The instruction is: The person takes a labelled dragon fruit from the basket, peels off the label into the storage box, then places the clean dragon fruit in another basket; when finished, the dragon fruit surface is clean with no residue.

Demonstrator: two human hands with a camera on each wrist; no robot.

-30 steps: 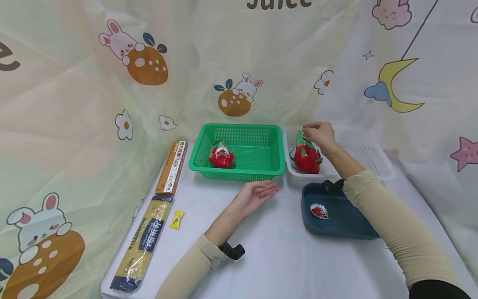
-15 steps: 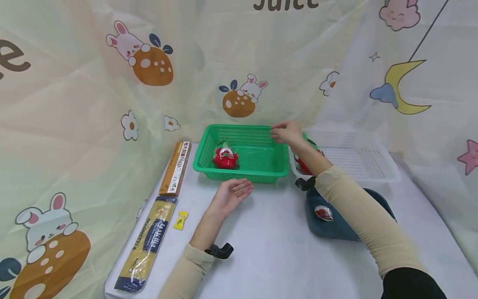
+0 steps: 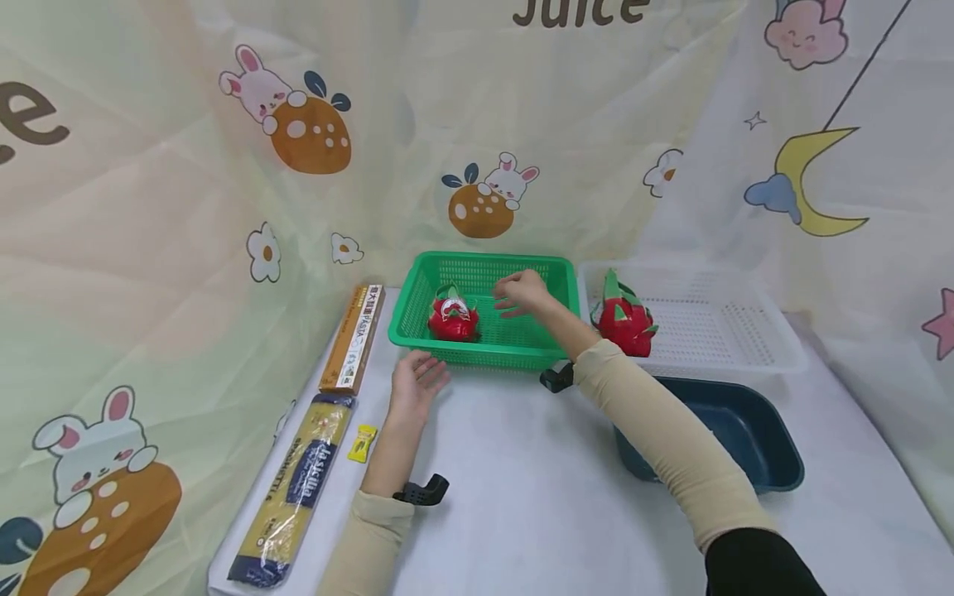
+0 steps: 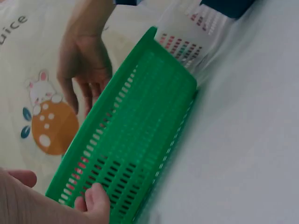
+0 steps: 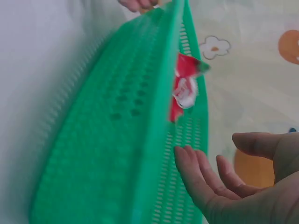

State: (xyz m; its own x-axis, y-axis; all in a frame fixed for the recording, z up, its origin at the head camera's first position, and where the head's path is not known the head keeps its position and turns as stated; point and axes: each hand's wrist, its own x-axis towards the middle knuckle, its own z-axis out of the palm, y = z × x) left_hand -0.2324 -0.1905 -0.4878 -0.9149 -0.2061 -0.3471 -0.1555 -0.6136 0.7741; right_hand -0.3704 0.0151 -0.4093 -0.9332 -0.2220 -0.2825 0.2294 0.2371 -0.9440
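My right hand (image 3: 524, 292) reaches over the green basket (image 3: 514, 358), its fingers relaxed and holding nothing. Left of it inside that basket sits a red dragon fruit (image 3: 453, 321) with green tips and a round label; the right wrist view also shows this dragon fruit (image 5: 184, 88), just beyond the fingers. My left hand (image 3: 417, 385) is at the basket's front left, palm turned up, fingers loose and holding nothing. In the left wrist view those left fingers (image 4: 96, 201) overlap the basket's side. A second, larger dragon fruit (image 3: 626, 325) lies in the white basket (image 3: 745, 364) to the right.
A dark blue tray (image 3: 792, 476) stands in front of the white basket, partly behind my right sleeve. On the left lie a brown pasta box (image 3: 350, 339), a spaghetti bag (image 3: 294, 488) and a small yellow packet (image 3: 362, 444). A printed cloth (image 3: 402, 190) hangs behind.
My right hand has moved left, from over the dragon fruit in the white basket to over the green basket. My left hand has shifted left. My right sleeve now covers the label in the tray.
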